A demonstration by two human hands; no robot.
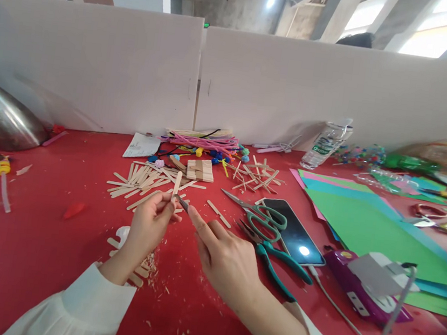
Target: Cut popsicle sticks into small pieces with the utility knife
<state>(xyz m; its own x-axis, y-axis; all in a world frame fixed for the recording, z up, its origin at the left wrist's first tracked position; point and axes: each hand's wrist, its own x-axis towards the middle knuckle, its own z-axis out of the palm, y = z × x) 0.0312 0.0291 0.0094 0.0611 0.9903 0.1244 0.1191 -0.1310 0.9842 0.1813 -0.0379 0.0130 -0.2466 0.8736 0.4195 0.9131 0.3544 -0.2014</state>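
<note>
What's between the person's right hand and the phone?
The teal-handled pliers, in the head view; just beyond them, green-handled scissors overlap the near edge of the phone. Right hand.

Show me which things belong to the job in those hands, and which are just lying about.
Part of the job, it seems:
left hand
wooden stick it holds
right hand
slim dark tool it holds
wood shavings
probably the loose sticks

Apparently just lying about:
phone
clear bottle
steel jug
green paper
</note>
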